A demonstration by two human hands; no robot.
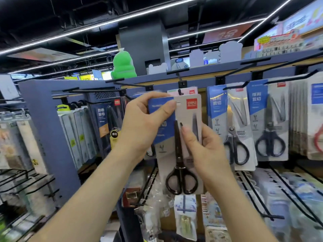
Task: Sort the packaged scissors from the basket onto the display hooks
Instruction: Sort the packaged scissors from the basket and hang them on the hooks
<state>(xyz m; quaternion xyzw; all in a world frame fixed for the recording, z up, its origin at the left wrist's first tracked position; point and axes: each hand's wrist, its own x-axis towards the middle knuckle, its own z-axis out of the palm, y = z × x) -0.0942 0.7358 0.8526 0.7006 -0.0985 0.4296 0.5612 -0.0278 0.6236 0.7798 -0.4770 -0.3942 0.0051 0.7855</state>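
1. Two hands on one scissors pack [181,137], held upright just in front of the display, below the hook tip [179,92]; not yet hung.
2. Left hand [143,124] pinches the pack's top left corner, thumb on the front beside the hang slot. Right hand [202,151] grips the right edge lower down, index finger laid on the blister.
3. Progress, judged: mid-task. Next step is threading the slot onto the hook; the basket is out of view, so how many remain I cannot tell.
4. Counts: one pack in hand; two black-handled packs [236,126] front the hooks to the right, with stacks behind them too blurred to count; one green figure [123,65] on top of the shelf.
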